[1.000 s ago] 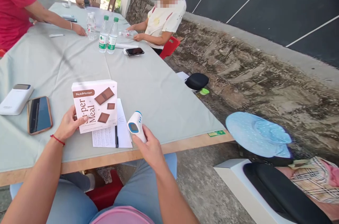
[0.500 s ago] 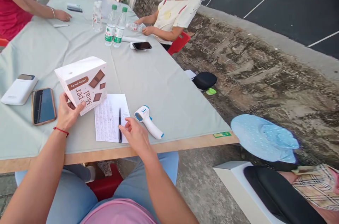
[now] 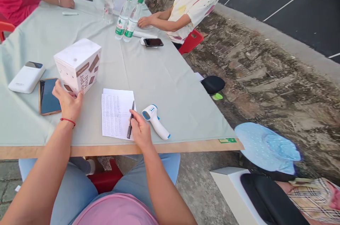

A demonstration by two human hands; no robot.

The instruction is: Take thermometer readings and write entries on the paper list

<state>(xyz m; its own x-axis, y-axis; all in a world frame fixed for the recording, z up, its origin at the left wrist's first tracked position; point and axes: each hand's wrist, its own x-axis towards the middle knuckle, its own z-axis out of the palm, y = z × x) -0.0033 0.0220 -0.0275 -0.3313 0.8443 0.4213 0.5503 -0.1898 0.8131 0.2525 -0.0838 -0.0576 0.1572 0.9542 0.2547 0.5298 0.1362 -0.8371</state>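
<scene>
A white NutriMotion box [image 3: 77, 58] with brown chocolate-bar pictures stands near the left front of the table. Thumb and fingers of my left hand [image 3: 69, 101] grip its lower near corner. In my right hand [image 3: 140, 128] is a black pen [image 3: 130, 125], pinched low over the right side of a sheet of paper [image 3: 113, 115] covered in rows of handwriting. Just right of that hand lies a white and blue infrared thermometer [image 3: 156, 122]. My left fingers are close to a phone [image 3: 49, 96], which they partly overlap.
A white power bank [image 3: 27, 77] lies at the left. Farther back are green-capped water bottles [image 3: 124, 19] and a black phone [image 3: 153, 42]. Several people sit around the cloth-covered table [image 3: 180, 111]. A blue hat [image 3: 265, 145] is off the right corner.
My left hand has shifted the box back and left, turning it more upright. My right fingers have closed on the pen. The seated person's hands at the back right have moved.
</scene>
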